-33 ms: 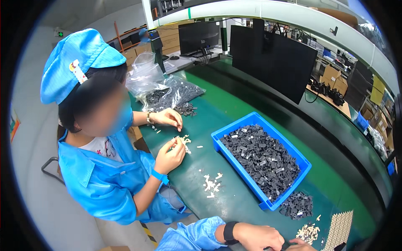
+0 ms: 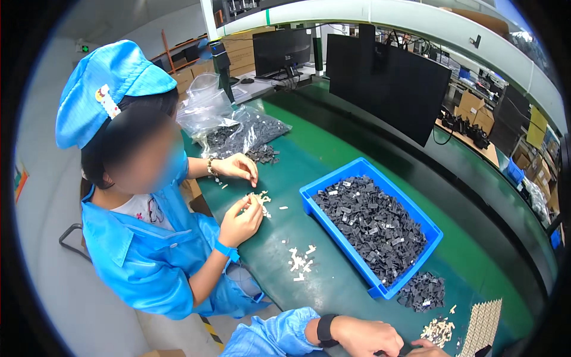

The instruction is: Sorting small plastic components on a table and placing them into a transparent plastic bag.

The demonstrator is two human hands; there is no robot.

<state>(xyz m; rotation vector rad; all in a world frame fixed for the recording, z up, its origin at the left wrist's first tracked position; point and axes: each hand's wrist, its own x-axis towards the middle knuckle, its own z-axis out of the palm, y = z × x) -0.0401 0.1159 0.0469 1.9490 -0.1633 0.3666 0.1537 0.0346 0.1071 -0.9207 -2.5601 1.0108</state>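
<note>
My left hand [image 2: 370, 338], with a black band at its wrist, is closed at the lower edge, fingers curled down. Something small and dark shows at its fingertips, too cut off to name. Beside it, my right hand [image 2: 427, 350] shows only partly, its fingers bent together; what they hold is hidden. Just beyond my right hand lies a pile of small cream-coloured pieces [image 2: 438, 331]. Next to that is a beige sheet with rows of small shapes [image 2: 480, 324]. A heap of small dark grey plastic pieces [image 2: 422, 291] sits farther up the green table [image 2: 345, 315].
A blue bin [image 2: 333, 243] full of dark grey pieces stands mid-table. At left, a co-worker [image 2: 148, 250] in blue handles small parts. More cream pieces [image 2: 300, 262] lie between us. Behind are a plastic bag of dark pieces [image 2: 253, 131] and a black monitor [image 2: 386, 83].
</note>
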